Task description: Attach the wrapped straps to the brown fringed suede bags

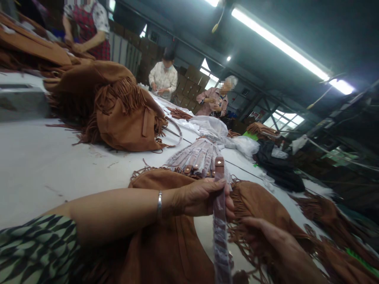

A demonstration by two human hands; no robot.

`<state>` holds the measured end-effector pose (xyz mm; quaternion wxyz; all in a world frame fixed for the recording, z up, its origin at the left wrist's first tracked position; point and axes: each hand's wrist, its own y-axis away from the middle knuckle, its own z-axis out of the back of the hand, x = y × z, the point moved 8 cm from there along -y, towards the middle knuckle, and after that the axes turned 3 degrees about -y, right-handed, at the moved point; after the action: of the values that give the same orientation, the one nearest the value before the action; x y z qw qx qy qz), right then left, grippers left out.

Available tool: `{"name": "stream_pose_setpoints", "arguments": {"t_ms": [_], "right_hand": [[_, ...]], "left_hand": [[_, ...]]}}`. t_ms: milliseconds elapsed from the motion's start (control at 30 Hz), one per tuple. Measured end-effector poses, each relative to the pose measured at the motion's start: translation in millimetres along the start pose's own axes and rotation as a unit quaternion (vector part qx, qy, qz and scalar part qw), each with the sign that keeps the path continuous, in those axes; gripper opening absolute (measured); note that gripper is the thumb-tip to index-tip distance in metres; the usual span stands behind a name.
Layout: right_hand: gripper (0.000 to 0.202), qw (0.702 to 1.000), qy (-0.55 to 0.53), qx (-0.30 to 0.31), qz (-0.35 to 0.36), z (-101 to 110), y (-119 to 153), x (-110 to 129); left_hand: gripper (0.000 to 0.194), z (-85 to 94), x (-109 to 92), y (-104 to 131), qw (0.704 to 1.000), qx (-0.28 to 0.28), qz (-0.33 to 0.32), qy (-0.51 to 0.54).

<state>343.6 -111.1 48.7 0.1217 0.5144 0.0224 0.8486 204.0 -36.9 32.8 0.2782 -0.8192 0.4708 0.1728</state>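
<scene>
My left hand (204, 197) is closed around a brown strap (219, 221) wrapped in clear plastic. The strap's bare end with a metal stud points up above the fingers, and its wrapped length hangs down past the bottom edge. Just right of the strap is my right hand (272, 236), blurred, with its fingers partly hidden; whether it holds anything cannot be made out. Beneath my left arm lies a brown fringed bag (166, 244). A fan of plastic-wrapped straps (195, 154) rests beyond my left hand. Another fringed brown piece (263, 201) lies behind my right hand.
Brown fringed bags (124, 122) are heaped at the left on the white table (89, 169). Crumpled clear plastic (210, 126) lies farther back, with a black bundle (275, 165) at the right. Three people stand around the far side. More brown pieces (331, 221) lie at the right.
</scene>
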Motion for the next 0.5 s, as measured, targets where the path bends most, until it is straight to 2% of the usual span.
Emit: {"name": "stream_pose_setpoints", "arguments": {"t_ms": [67,133,200,267,333,400,467,500], "right_hand": [[0.051,0.992,-0.106,0.048,0.040,-24,-24,25],[0.054,0.987,-0.129,0.089,0.047,-53,-44,40],[0.059,0.986,-0.122,0.106,0.029,-78,-55,43],[0.062,0.986,-0.121,0.111,0.018,-93,-58,43],[0.055,0.984,-0.149,0.096,0.023,-95,-58,45],[0.039,0.975,-0.211,0.060,0.035,-83,-57,51],[0.024,0.958,-0.282,0.024,0.050,-62,-59,58],[0.020,0.950,-0.307,0.016,0.058,-50,-61,61]], "left_hand": [[0.028,-3.9,9,4,0.999,0.017,0.035,0.004],[0.029,-6.0,15,7,0.998,0.029,0.056,0.005],[0.030,-6.4,19,7,0.997,0.036,0.072,0.006],[0.033,-5.0,23,6,0.996,0.038,0.086,0.001],[0.038,-3.7,28,4,0.993,0.043,0.104,-0.019],[0.042,-2.4,32,3,0.989,0.051,0.121,-0.069],[0.041,4.6,30,0,0.976,0.029,0.121,-0.178],[0.038,10.9,23,-1,0.959,0.002,0.106,-0.261]]}}
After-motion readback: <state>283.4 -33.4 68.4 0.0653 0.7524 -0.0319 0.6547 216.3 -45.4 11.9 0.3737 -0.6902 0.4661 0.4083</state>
